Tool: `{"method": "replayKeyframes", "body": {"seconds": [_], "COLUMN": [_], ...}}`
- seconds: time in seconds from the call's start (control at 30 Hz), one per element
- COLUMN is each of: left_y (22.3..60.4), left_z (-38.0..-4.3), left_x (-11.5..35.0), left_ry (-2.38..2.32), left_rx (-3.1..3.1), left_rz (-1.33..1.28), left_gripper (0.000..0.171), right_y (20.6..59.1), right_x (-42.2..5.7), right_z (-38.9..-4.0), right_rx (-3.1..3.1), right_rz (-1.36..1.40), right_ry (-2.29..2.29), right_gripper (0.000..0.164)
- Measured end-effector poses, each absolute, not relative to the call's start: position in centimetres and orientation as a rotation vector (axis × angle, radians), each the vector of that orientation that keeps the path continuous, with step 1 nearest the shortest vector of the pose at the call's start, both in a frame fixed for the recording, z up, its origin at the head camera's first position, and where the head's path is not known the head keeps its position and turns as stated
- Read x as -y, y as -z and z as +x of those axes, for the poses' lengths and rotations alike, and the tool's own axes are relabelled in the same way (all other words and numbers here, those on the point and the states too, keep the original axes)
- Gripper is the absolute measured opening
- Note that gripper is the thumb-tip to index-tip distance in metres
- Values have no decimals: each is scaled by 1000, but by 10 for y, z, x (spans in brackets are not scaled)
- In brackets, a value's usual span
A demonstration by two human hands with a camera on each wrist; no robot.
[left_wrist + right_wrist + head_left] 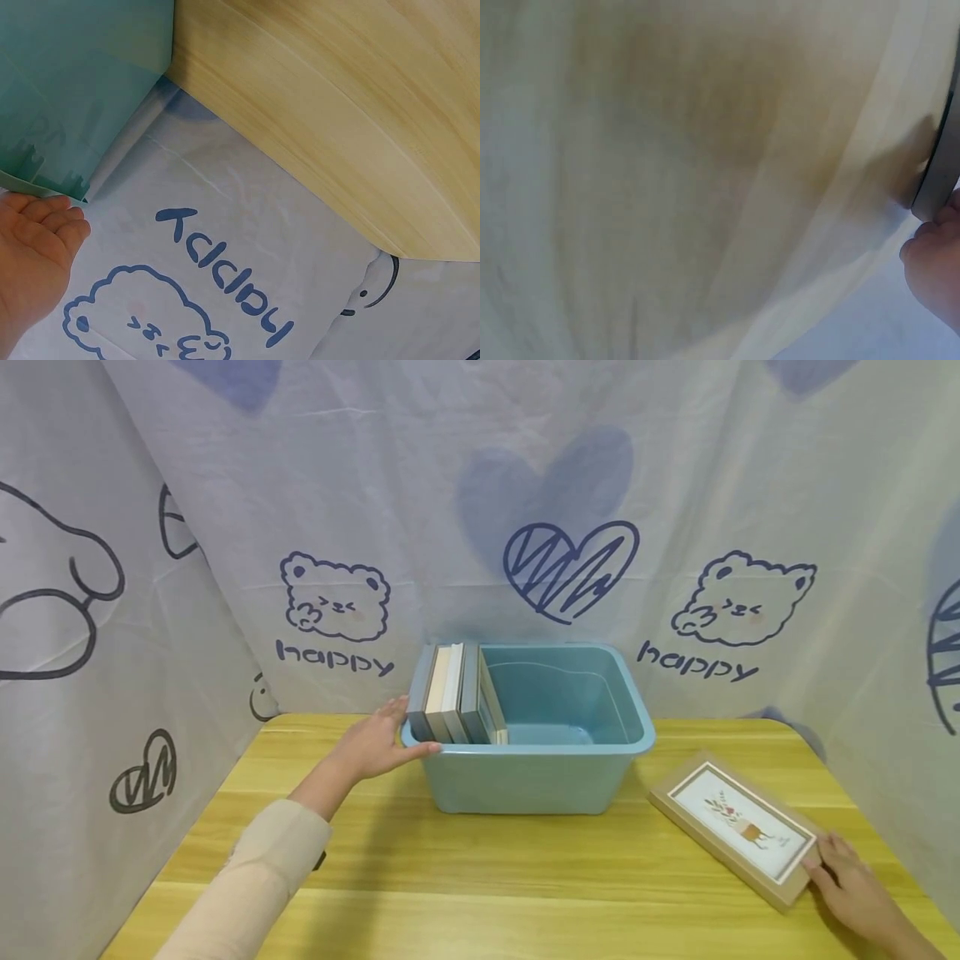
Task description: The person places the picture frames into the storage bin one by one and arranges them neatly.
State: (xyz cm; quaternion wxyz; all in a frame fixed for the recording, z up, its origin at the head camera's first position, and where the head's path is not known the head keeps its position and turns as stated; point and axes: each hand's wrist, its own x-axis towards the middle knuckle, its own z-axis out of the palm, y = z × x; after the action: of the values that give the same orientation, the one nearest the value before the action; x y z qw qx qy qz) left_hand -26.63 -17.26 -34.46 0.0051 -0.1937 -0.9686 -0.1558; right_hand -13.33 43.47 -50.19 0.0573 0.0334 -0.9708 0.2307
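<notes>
My left hand [378, 742] holds the left corner of a blue plastic storage bin [525, 781], its thumb along the front rim. In the left wrist view, the fingers [58, 214] bend at the lip of the bin [90, 97]. Several picture frames [452, 693] stand on edge inside, packed against the bin's left end. At the right, my right hand [855, 885] grips the near right end of a tan picture frame [738, 827], thumb on top. This frame shows a plant print in a white mat. Only its edge [939, 176] shows in the right wrist view.
A yellow wood-grain table [495, 885] carries the bin and lies beneath the tan frame. Behind and at both sides hangs a pale curtain [442, 602] printed with hearts and bear faces, close to the bin's back.
</notes>
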Motion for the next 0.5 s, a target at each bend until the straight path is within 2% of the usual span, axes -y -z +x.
{"method": "replayKeyframes", "body": {"seconds": [0.23, 0.5], "left_y": [344, 344], "left_z": [-265, -265], "left_x": [173, 173], "left_ry": [487, 487], "left_rx": [3040, 3042], "left_rz": [-594, -592], "left_gripper": [98, 96], "right_y": [499, 488], "right_x": [-438, -445], "right_z": [-134, -141], "right_rx": [2899, 3025], "right_rz": [173, 138], "right_ry": [-724, -800], "right_gripper": [49, 50]}}
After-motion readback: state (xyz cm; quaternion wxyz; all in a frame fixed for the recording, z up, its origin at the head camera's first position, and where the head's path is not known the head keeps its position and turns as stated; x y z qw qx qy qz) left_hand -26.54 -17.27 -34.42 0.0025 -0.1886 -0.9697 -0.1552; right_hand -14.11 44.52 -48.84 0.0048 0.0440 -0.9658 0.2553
